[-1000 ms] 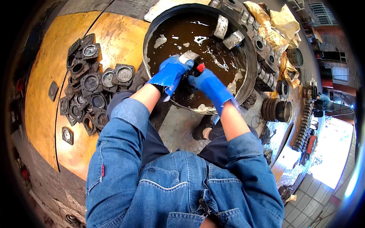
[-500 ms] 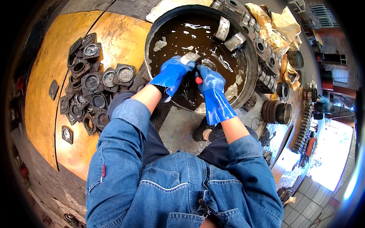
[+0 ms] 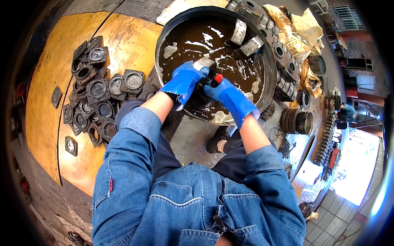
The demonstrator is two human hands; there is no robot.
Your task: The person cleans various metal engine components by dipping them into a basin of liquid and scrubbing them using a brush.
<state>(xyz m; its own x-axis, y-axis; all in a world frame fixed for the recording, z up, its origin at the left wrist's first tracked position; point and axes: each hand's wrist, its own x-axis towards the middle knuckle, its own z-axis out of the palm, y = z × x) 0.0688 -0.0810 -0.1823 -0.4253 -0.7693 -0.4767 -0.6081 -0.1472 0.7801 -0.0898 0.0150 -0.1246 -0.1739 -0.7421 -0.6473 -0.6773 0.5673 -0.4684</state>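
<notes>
In a blue rubber glove, my left hand [image 3: 184,78] is closed around a silvery metal block [image 3: 204,62] above a round tub [image 3: 272,67] of brown liquid. My right hand [image 3: 225,92], gloved alike, grips a tool with a red handle end [image 3: 218,77] just beside that block. The tool's working end is hidden by the hands, so I cannot tell its kind. Two more metal blocks, one curved [image 3: 238,32] and one squarer [image 3: 251,46], rest against the tub's far right inner side. Pale foam [image 3: 170,50] floats on the liquid.
Left of me, a heap of square metal parts with round recesses [image 3: 98,89] lies on a yellow board [image 3: 127,35]. Dark metal blocks [image 3: 280,52] and torn brown paper [image 3: 308,28] line the tub's right. Stacked metal rings [image 3: 296,121] lie farther right.
My right hand has turned and shifted slightly down, and the red handle end now points up and sits higher. The liquid's ripples differ. My left hand stays nearly still with the block.
</notes>
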